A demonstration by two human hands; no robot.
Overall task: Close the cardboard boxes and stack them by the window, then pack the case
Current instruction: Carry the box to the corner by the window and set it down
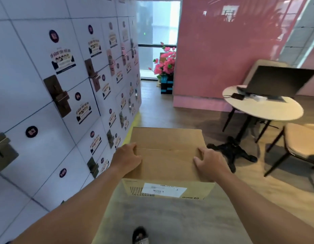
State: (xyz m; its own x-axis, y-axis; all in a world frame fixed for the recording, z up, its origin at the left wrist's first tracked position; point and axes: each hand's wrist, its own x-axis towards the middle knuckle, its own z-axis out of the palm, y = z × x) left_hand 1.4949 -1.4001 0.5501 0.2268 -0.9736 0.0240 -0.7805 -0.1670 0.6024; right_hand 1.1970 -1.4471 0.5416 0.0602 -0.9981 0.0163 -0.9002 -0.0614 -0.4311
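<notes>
Cardboard box (167, 155): flaps shut, held out in front of you, your left hand (126, 158) and right hand (208, 163) curled over its side edges. Window (157, 37) ahead; stacking, case packing left.

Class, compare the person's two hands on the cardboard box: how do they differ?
The left hand grips the left edge of the cardboard box, by the lockers; the right hand grips its right edge, on the side of the round table. The left thumb is hidden; the right thumb lies on top. Both curl over the closed top.
</notes>
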